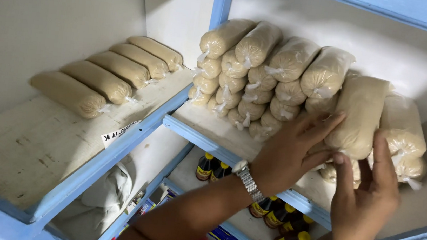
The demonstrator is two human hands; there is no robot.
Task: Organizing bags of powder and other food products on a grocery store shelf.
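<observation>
Both hands on one tan grain-filled clear plastic bag (358, 115): left hand (288, 156) fingers spread flat against its side, right hand (364, 202) open, fingertips under its lower end. Bag atop stack of similar knotted bags (260, 72) on blue-edged shelf (212, 135). Dark yellow-capped bottles (282, 215) on shelf below.

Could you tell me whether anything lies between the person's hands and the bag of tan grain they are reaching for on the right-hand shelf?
Nothing visible does. The left hand lies against the bag of tan grain from its left, and the right hand has its fingers at the bag's lower end. The stacked bags lie to the left, clear of both hands.
</observation>
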